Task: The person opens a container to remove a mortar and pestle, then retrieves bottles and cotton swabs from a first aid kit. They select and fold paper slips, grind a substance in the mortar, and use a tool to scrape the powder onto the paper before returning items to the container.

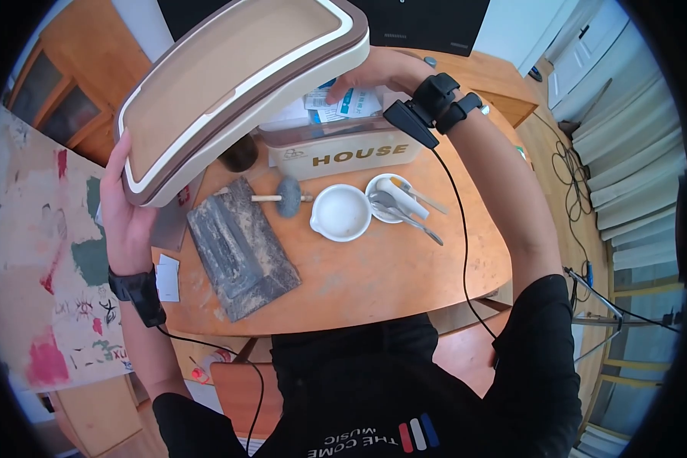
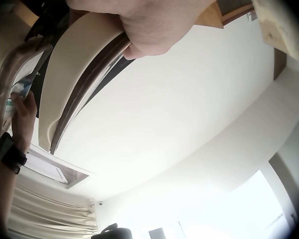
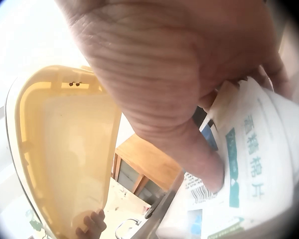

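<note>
My left hand (image 1: 130, 217) grips the near-left end of a large lid (image 1: 229, 99), cream with a brown rim, and holds it tilted above the table. In the left wrist view the fingers lie over the lid's edge. Below and behind the lid stands a cream box (image 1: 298, 164) marked HOUSE, uncovered and filled with small packets. My right hand (image 1: 378, 69) reaches into it. The right wrist view shows its thumb on white and blue-green paper packets (image 3: 261, 159), with the other fingers behind them, partly hidden. The lid's underside (image 3: 70, 139) shows there too.
On the wooden table (image 1: 404, 278) lie a dusty dark float-like block (image 1: 244, 248), a grey stone on a stick (image 1: 288, 197), a white spouted mortar (image 1: 340, 212) and a bowl with a pestle (image 1: 404, 200) and spoons. A dark monitor (image 1: 427, 23) stands behind.
</note>
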{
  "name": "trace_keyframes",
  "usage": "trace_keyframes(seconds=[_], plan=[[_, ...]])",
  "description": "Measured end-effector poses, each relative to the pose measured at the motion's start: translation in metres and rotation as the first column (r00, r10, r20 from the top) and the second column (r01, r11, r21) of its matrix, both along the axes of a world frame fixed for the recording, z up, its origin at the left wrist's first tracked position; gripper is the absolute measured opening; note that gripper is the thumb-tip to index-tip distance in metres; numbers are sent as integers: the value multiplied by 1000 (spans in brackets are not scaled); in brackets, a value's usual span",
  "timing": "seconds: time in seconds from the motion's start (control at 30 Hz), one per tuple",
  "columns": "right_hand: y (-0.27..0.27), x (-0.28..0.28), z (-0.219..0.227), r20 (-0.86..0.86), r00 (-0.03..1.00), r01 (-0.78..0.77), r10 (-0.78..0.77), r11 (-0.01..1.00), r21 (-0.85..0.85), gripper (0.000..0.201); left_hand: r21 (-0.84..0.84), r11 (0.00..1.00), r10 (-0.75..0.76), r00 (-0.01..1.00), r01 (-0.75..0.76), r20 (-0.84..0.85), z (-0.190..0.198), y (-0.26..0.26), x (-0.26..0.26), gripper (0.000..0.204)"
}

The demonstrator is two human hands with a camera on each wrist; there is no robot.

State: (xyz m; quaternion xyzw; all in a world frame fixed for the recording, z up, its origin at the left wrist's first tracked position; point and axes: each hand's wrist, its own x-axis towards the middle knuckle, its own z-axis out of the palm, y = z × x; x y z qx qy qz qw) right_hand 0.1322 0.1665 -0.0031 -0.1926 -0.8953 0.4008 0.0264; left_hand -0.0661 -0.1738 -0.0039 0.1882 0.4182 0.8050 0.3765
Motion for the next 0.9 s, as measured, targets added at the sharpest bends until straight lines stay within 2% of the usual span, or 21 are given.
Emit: trace_keyframes(seconds=[0.13,0.23,0.33,0.43,0.5,0.53,0.57,0.6,0.63,0.67,0.7,0.77,0.8,0.87,0.9], plan=[[3,5,-7,-123,992,-33,38,998,44,49,-4,999,32,999,-32,-17,0,2,1,53],[5,8,-13,-161,987,-11,-2,997,-81,46,-4,999,43,999,-43,-11,4,5,4,51],[32,4,-37,-251,967,24,-35,999,-47,38,25,999,24,1000,-24,1,6,8,7,48],[54,26,-13,-270,955,38,-123,953,-301,34,21,1000,23,1000,-22,-22,5,5,-2,48],[99,48,8,-206,966,89,-156,949,-303,45,9,1000,22,999,-22,-33,3,5,-3,48],[90,70,32,-273,938,112,-214,932,-344,38,-2,996,91,983,-93,-161,2,5,6,49],[80,92,59,-333,903,135,-271,916,-379,32,-51,988,146,987,-149,-60,7,8,8,56],[87,117,74,-338,887,206,-315,924,-323,30,-80,980,149,939,-181,-310,4,8,8,59],[96,146,82,-342,870,271,-355,924,-270,28,-101,970,133,831,-221,-541,-2,2,7,62],[99,172,85,-322,843,374,-430,900,-224,24,-107,958,102,665,-266,-740,-8,-6,5,66],[104,201,86,-307,809,469,-502,865,-178,21,-99,946,54,451,-308,-891,-12,-14,4,70],[167,271,59,-58,917,381,-394,910,-166,40,-49,923,-12,100,-381,-995,-14,-24,7,73],[155,283,35,-128,882,438,-454,889,-135,38,-16,911,-20,-4,-413,-1000,-13,-26,9,73],[173,305,-21,4,863,504,-504,863,-27,38,-4,912,-34,-67,-410,-997,-20,-28,6,69],[175,306,-45,66,847,525,-527,850,41,38,-4,905,-36,-67,-426,-997,-20,-29,10,69]])
